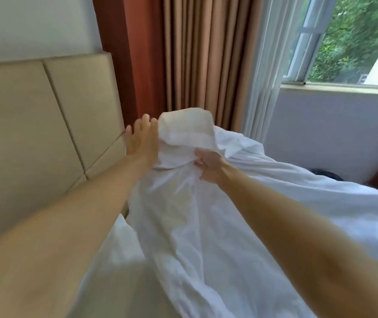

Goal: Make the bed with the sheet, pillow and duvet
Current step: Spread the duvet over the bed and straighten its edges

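With the left hand (141, 136) open flat against the cream pillow end (187, 126) poking from its loose white fabric cover (183, 216) on the bed beside the beige padded headboard (34, 125), the right hand (208, 166), pinching bunched fabric, may slip and let the cover slide back.

Both hands on a cream pillow (187, 125) half inside its white cover (183, 203), right hand (208, 166) gripping fabric, left hand (141, 138) flat.

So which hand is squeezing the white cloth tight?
The right hand: its fingers are bunched into a fold of the white cloth. The left hand, nearer the headboard, lies open and flat against the cloth's raised end.
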